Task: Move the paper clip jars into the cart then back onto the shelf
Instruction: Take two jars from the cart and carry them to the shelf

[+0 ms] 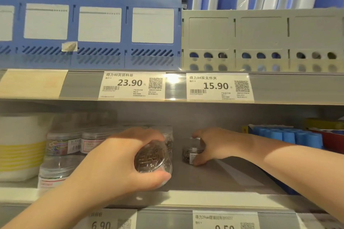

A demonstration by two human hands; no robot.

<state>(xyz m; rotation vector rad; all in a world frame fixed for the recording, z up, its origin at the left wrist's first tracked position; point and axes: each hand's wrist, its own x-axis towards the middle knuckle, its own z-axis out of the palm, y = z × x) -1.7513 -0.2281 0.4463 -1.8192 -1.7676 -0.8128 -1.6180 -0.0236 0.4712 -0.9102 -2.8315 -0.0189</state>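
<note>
My left hand (119, 161) grips a clear round jar of metal paper clips (151, 158), tilted so its flat end faces me, just above the grey shelf (214, 178). Farther back, my right hand (216, 145) curls round a second small jar of paper clips (189, 154) that stands on the shelf. Another clear jar (168, 135) stands behind my left hand, partly hidden. The cart is out of view.
Left of my hands stand several clear jars, among them one with coloured clips (63, 143) and a front one (55, 171). A white and yellow tub (20, 147) sits far left. Blue-capped items (290, 135) fill a tray at right. The upper shelf edge (176, 87) hangs above.
</note>
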